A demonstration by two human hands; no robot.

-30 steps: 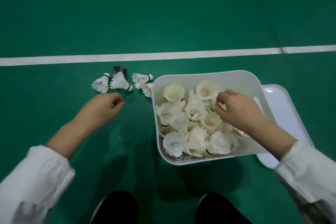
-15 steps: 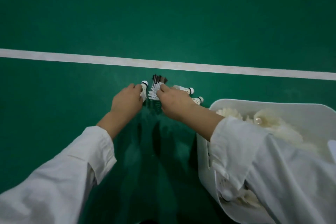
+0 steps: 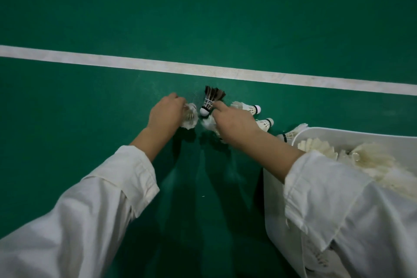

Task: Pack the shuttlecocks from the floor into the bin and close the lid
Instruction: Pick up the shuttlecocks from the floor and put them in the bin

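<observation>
**Desk:** What fills the frame?

**Photographer:** A green court floor, crossed by a white line that runs beyond the fingers. A person in white sleeves reaches down with both hands, seen from the head camera.

**Desk:** And the bin?

**Photographer:** The white bin stands on the floor to the right of the fingers and nearer the camera, under the right forearm. It is open on top and holds a pile of white shuttlecocks.

**Desk:** The hands?

**Photographer:** The left hand has its fingers curled round a blurred white shuttlecock. The right hand, just beside it, has its fingers bent down over a second white shuttlecock, whose feathers show beneath the palm. One fingertip touches a dark-feathered shuttlecock.

**Desk:** Where does the dark one lie?

**Photographer:** On the floor between the two sets of fingers, its white cork toward the camera and its feathers toward the line.

**Desk:** Anything else loose?

**Photographer:** Two white shuttlecocks lie to the right of the right fingers, a far one and a near one, corks pointing right. Another shuttlecock lies against the bin's rim.
</observation>
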